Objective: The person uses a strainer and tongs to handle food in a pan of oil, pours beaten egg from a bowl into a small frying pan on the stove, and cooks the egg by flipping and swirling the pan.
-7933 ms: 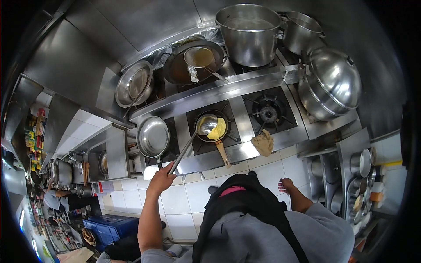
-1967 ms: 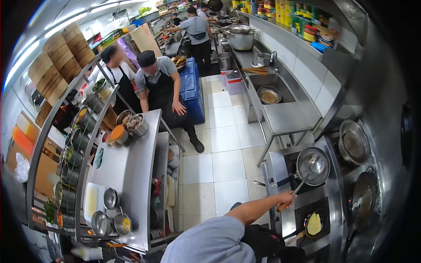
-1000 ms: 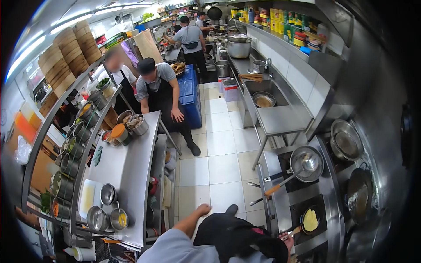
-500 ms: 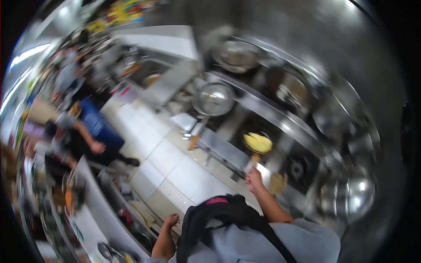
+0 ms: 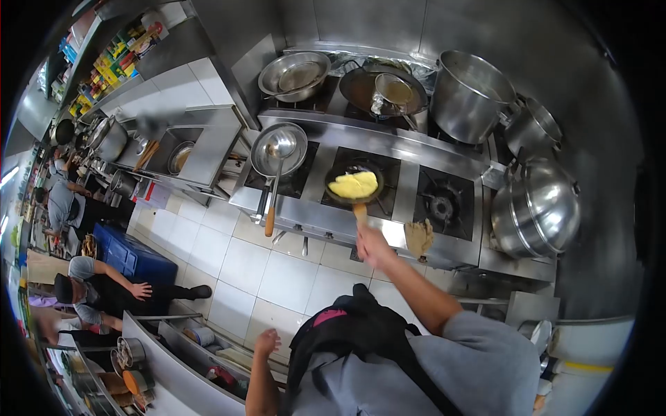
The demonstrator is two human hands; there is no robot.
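Observation:
My right hand (image 5: 374,247) is closed round the handle of a small dark frying pan (image 5: 377,194) over a front burner. In the pan lies a yellow omelette (image 5: 352,184), off-centre toward the pan's left side. My left hand (image 5: 267,341) hangs low in front of my body, holding nothing, its fingers loosely apart. A crumpled tan cloth or glove (image 5: 419,239) rests on the stove's front edge, right of my right hand.
A wide pan with a ladle (image 5: 279,143) sits on the left front burner. Pots, including a tall stockpot (image 5: 472,95) and a domed steamer (image 5: 535,208), line the back and right. A person (image 5: 104,281) is beside a blue bin (image 5: 132,255), near the left counter (image 5: 163,360).
The view has swung, and the stove now appears further left and higher. My right hand still grips the frying pan, with the omelette in it. My left hand's fingers look more spread.

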